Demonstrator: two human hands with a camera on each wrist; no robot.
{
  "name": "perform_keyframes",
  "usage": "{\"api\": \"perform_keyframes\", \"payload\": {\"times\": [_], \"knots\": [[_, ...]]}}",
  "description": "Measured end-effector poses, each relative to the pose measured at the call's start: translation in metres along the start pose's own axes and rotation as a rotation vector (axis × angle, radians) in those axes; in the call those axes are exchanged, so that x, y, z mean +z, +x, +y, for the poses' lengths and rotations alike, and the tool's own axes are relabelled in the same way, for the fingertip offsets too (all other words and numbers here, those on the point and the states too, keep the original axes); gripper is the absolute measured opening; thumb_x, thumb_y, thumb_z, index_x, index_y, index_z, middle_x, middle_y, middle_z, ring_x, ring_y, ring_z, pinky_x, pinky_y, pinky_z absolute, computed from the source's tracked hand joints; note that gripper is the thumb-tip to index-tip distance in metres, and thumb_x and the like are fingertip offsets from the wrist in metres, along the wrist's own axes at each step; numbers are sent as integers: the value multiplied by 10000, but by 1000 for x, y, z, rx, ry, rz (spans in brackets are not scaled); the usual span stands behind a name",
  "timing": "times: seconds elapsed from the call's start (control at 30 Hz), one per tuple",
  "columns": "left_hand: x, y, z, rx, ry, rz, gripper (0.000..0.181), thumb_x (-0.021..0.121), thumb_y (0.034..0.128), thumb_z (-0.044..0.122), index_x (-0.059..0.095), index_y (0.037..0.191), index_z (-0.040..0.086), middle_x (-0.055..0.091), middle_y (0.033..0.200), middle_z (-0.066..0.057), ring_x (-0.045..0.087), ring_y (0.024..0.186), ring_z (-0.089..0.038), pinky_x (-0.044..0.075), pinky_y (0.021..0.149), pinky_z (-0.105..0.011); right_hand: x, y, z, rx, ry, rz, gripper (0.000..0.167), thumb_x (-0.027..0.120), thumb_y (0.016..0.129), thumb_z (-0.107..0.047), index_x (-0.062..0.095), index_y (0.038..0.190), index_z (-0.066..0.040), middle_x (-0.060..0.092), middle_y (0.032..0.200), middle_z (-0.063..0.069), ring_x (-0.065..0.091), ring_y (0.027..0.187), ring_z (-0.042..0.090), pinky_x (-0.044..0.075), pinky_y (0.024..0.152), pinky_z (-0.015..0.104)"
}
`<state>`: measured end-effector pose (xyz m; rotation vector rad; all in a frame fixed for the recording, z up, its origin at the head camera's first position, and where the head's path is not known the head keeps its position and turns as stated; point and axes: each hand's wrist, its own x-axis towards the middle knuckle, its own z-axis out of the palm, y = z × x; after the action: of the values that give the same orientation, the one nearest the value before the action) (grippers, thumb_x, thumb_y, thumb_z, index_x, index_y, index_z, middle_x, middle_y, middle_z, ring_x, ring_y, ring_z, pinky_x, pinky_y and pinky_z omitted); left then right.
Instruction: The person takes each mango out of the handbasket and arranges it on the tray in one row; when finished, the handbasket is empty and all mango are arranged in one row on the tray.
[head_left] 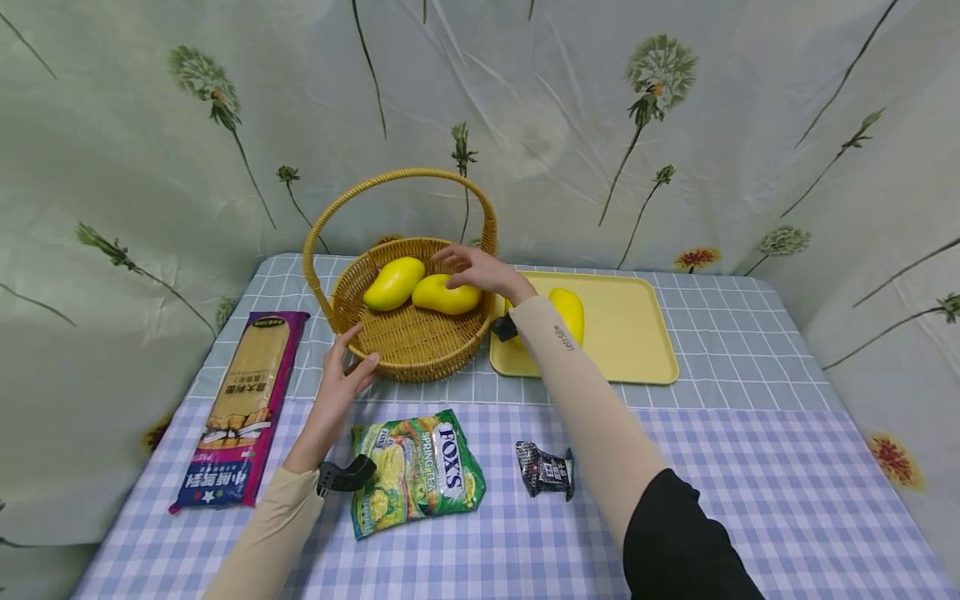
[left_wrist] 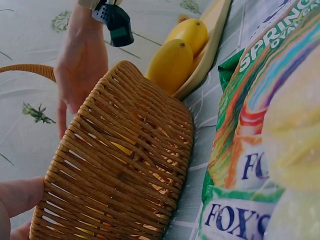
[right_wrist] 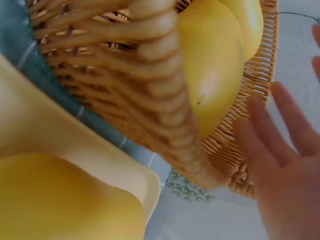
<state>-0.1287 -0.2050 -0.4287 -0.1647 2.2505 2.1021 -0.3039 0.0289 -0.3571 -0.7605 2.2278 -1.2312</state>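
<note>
Just below the loosely parted fingers of our right hand (head_left: pixel 483 271), a mango (head_left: pixel 438 296) lay in the basket (head_left: pixel 420 368); our left hand (head_left: pixel 339 390), fingers relaxed, touched its rim. We judged it wise to steady that rim and avoid the handle (head_left: pixel 408 173).

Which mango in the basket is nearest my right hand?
The right-hand mango in the basket: your right hand overlaps it in the head view, while the left mango lies farther away.
</note>
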Motion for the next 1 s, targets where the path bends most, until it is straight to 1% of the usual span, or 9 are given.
{"api": "perform_keyframes", "payload": {"times": [0.1, 0.17, 0.3, 0.37, 0.53, 0.67, 0.77, 0.9, 1.0], "knots": [[0, 0, 0, 1, 1, -4, 630, 483, 1020, 206, 143, 1549, 175, -105, 1537, -140, 247, 1365, -406, 357, 1048, -476, 2, 3, 1, 54, -8, -21, 489, 557, 927, -69, 454, 1405, -71, 342, 1479, 158, 319, 1352, 292, 321, 1073, 411], [0, 0, 0, 3, -2, -7, 631, 482, 1020, 205, 140, 1549, 175, -103, 1535, -143, 252, 1363, -404, 358, 1047, -475, 4, 5, 1, 80, -37, -30, 499, 560, 920, -76, 459, 1409, -81, 335, 1487, 140, 308, 1360, 278, 318, 1073, 411], [0, 0, 0, 1, 4, -2, 630, 487, 1018, 219, 148, 1548, 193, -102, 1537, -136, 256, 1364, -400, 363, 1046, -463, 8, 7, -1, 98, -97, -40, 510, 559, 902, -61, 483, 1405, -95, 350, 1490, 111, 313, 1355, 263, 342, 1049, 390], [0, 0, 0, 0, 5, 1, 630, 488, 1017, 222, 150, 1548, 199, -106, 1538, -132, 252, 1365, -404, 364, 1046, -463, 10, 7, -3, 100, -120, -52, 512, 555, 893, -37, 495, 1398, -93, 368, 1484, 100, 324, 1347, 259, 359, 1019, 357], [1, 1, 0, -4, 7, 5, 624, 480, 1021, 195, 148, 1549, 190, -118, 1539, -135, 244, 1364, -416, 365, 1041, -471, 15, 7, -6, 103, -180, -84, 513, 531, 865, 58, 540, 1360, -76, 384, 1475, 115, 342, 1336, 285, 402, 872, 297], [1, 2, -1, -9, 2, 7, 618, 474, 1022, 170, 149, 1548, 177, -113, 1534, -147, 248, 1361, -417, 365, 1037, -473, 19, 7, -5, 104, -220, -110, 554, 512, 826, 134, 572, 1330, -89, 338, 1504, 114, 310, 1358, 298, 411, 801, 277], [0, 2, 0, -9, 3, 6, 621, 477, 1021, 184, 148, 1548, 181, -109, 1532, -146, 250, 1362, -412, 368, 1036, -467, 23, 7, -4, 118, -242, -151, 583, 513, 835, 135, 547, 1358, -121, 296, 1528, 90, 289, 1365, 266, 391, 877, 292], [0, 1, 0, -3, 2, 2, 630, 486, 1018, 208, 146, 1549, 190, -109, 1534, -134, 254, 1363, -404, 370, 1036, -464, 26, 6, -4, 131, -264, -191, 587, 533, 869, 84, 495, 1403, -158, 257, 1546, 73, 281, 1354, 237, 335, 972, 346], [0, 0, 0, 0, -2, 0, 634, 488, 1017, 216, 143, 1549, 189, -110, 1534, -128, 254, 1364, -402, 370, 1037, -463, 28, 7, -2, 120, -266, -194, 580, 547, 872, 59, 490, 1405, -163, 237, 1553, 76, 268, 1359, 226, 335, 952, 333]]}}
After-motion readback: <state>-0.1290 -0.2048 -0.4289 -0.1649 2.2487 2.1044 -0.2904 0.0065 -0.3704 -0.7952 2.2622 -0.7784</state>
